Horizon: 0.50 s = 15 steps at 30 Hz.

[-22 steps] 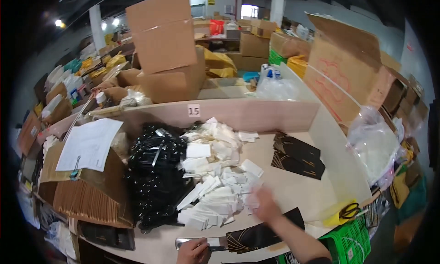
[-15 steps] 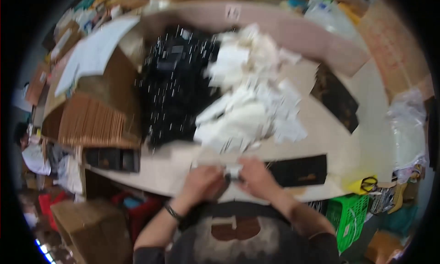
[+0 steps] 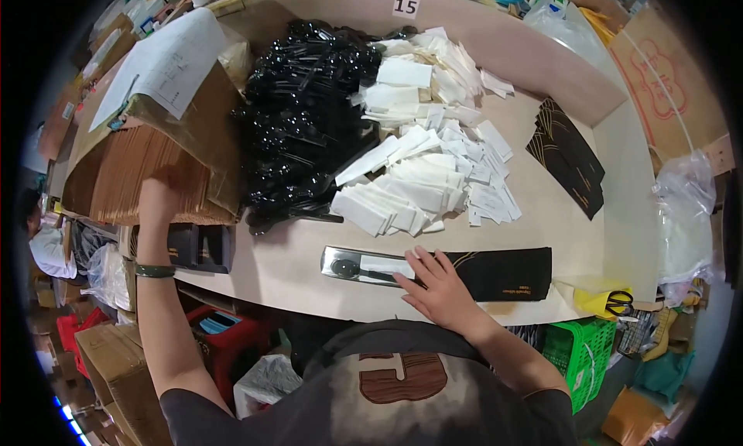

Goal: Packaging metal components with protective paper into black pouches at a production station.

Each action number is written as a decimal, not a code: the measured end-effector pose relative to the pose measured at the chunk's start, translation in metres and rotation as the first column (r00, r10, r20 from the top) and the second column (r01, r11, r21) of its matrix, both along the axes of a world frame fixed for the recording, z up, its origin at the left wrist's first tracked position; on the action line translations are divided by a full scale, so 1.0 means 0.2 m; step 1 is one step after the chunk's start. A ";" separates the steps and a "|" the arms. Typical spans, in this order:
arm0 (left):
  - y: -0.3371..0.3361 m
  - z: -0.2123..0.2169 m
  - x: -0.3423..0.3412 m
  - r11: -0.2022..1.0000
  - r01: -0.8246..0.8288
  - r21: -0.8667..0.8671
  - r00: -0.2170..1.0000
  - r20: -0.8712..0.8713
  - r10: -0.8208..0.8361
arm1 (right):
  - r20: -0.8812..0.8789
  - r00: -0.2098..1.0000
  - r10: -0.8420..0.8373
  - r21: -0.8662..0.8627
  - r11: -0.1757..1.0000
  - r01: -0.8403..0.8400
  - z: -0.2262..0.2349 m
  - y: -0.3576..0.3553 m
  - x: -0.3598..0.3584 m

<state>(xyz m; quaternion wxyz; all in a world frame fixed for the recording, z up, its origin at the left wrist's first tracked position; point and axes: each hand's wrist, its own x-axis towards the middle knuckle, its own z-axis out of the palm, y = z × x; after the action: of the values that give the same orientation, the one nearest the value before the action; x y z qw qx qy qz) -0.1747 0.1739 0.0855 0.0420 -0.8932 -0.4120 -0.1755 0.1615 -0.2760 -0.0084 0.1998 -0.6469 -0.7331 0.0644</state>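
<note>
Pale, smooth worktop (image 3: 279, 252) fills my head view, bare near its front left edge. Near the front, a shiny flat strip (image 3: 330, 257) carries a black spoon (image 3: 345, 269) and white paper (image 3: 379, 262). My right hand (image 3: 441, 291) spreads its fingers over its right end. My left hand (image 3: 160, 194) is at thin brown cards (image 3: 124, 167); I can't tell if it pinches any.

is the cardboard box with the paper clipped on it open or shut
Open: brown slips show packed together through the mouth of the cardboard box, and the left hand reaches in there.
</note>
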 end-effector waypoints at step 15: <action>-1.15 -0.36 0.30 0.282 0.388 -0.877 0.858 0.456 0.236 | -0.149 0.985 -0.082 -0.080 0.994 0.071 0.05 -0.08 0.12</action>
<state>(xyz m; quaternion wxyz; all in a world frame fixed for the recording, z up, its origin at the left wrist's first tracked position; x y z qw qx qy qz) -0.1154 -0.0553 0.0141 -0.6181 -0.6757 -0.3827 -0.1225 0.1850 -0.2927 0.0010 0.2332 -0.6747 -0.6876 0.1328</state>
